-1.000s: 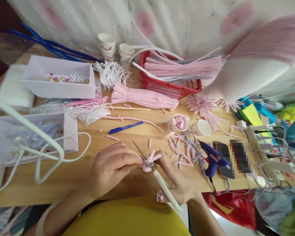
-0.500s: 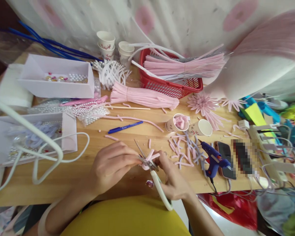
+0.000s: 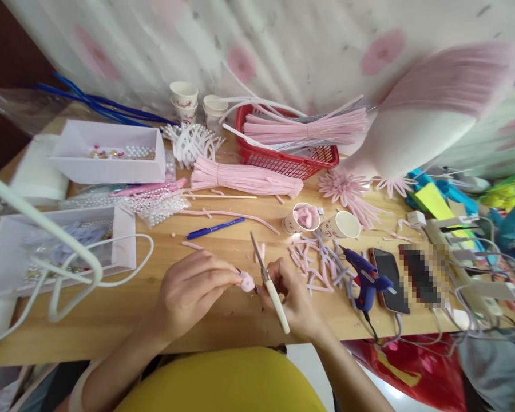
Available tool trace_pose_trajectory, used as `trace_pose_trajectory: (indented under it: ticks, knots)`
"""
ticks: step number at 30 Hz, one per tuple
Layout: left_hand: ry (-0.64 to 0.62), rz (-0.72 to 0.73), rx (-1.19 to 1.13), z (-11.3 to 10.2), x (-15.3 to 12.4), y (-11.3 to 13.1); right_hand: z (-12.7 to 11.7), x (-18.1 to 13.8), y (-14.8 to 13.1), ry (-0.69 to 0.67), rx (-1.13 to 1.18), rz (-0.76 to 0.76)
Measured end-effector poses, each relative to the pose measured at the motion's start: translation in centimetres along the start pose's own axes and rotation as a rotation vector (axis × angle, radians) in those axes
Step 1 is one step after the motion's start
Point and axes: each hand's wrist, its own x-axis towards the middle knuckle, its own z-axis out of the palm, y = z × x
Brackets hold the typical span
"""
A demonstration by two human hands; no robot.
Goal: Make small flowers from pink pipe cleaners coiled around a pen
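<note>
My left hand (image 3: 197, 294) is closed, its fingertips pinching a small curled piece of pink pipe cleaner (image 3: 247, 281) over the table's front edge. My right hand (image 3: 289, 300) is wrapped round scissors (image 3: 275, 303) with cream-white handles. Their metal blades point up and away from me, just right of the curl and apart from it. Short pink and lilac pipe cleaner pieces (image 3: 321, 266) lie loose beyond my right hand. A paper cup (image 3: 289, 222) with pink curls inside stands behind them, beside another paper cup (image 3: 340, 226).
A purple glue gun (image 3: 367, 280) and a phone (image 3: 390, 280) lie at right, near a power strip (image 3: 448, 246). Behind are a pink pipe cleaner bundle (image 3: 244, 177) and a red basket (image 3: 278, 163). White boxes (image 3: 111, 169) of beads and a looping white cord (image 3: 81, 252) occupy the left.
The scissors have moved off the pink curl and swung upright to its right. Two pink ends that stuck up from the curl no longer show there. The view has shifted slightly.
</note>
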Motion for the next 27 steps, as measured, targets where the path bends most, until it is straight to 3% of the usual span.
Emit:
trace_pose_trajectory:
  ticks: [3, 6, 10, 16, 20, 23, 27]
  knots:
    - [0.05, -0.098, -0.077, 0.2, -0.3, 0.3, -0.5, 0.2, 0.4, 0.076, -0.125, -0.022]
    - [0.128, -0.316, -0.265, 0.4, -0.5, 1.0, -1.2, 0.0, -0.1, 0.123, -0.308, -0.028]
    - [0.222, -0.551, -0.449, 0.3, 0.3, 1.9, -1.0, -0.6, -0.6, 0.069, -0.524, -0.07]
    - [0.197, -0.612, -0.481, 0.2, 3.7, 2.2, 0.5, -1.0, -0.2, 0.031, -0.641, -0.07]
    - [0.091, -0.605, -0.533, 2.4, 7.3, 0.9, 0.5, -1.3, -0.3, 0.015, -0.578, -0.044]
    - [-0.156, -0.563, -0.382, 5.2, 10.6, -0.7, 0.4, -1.5, -0.2, 0.02, -0.514, -0.056]
    - [-0.329, -0.512, -0.271, 8.5, 14.6, -2.7, 0.6, -1.4, 0.0, 0.066, -0.497, -0.049]
